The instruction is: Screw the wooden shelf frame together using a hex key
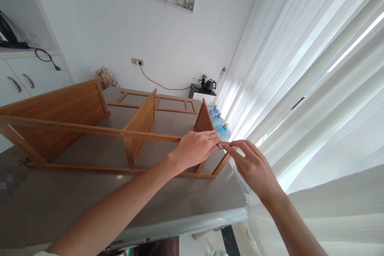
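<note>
A wooden shelf frame lies on its side on the grey table, its three slatted boards standing on edge between the rails. Over the right end of its upper rail, my left hand is closed around the wood, fingers pointing right. Just beyond its fingertips is a small, dark bent hex key at the rail. My right hand pinches the key's near end between thumb and fingers. Where the key's tip meets the wood is hidden by my left fingers.
A second wooden ladder-like frame lies flat behind on the table. Blue water bottles stand on the floor past the right edge, beside white curtains. A kettle sits on a stand at the wall.
</note>
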The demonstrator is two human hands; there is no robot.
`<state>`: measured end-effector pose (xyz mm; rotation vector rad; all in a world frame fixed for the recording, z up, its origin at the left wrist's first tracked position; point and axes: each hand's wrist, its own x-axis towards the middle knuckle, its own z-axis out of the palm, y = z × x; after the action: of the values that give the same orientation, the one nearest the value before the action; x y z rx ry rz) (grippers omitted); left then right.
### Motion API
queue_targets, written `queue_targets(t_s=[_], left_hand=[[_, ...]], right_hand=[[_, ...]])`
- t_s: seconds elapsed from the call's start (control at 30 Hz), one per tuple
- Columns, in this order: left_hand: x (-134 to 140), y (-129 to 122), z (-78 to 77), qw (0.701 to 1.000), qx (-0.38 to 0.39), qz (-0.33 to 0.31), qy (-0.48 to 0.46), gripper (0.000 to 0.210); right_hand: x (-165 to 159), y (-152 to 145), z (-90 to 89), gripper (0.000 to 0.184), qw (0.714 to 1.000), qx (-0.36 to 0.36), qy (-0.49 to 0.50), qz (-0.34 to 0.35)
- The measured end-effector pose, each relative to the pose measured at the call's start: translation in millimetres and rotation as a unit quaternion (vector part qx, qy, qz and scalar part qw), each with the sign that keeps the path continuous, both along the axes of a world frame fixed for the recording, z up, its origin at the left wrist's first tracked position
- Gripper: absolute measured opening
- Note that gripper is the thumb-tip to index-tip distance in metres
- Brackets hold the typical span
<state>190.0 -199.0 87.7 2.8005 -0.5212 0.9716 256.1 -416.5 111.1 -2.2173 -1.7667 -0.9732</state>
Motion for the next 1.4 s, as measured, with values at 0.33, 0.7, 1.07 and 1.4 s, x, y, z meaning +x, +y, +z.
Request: queue_targets(t_s=[0.33, 0.7, 1.07, 1.4], left_hand=[[0, 0, 0.7, 1.0, -0.001, 0.004, 0.011, 0.029], [-1, -1, 1.7, 1.0, -0.008, 0.002, 0.012, 0.029], [0, 0, -0.4, 1.0, -0.004, 0.002, 0.006, 0.029], [0, 0, 0.0, 1.0, -0.004, 0.0, 0.004, 0.028]], right_hand=[[-3, 7, -49.7, 0.041, 0.977, 0.174, 0.118, -0.027], [-4, 1, -55.3, 0.033, 0.974, 0.185, 0.124, -0.051], [0, -1, -29.9, 0.046, 0.992, 0.096, 0.069, -0.03], [2, -6, -18.0, 0.05, 0.997, 0.052, 0.05, -0.008]])
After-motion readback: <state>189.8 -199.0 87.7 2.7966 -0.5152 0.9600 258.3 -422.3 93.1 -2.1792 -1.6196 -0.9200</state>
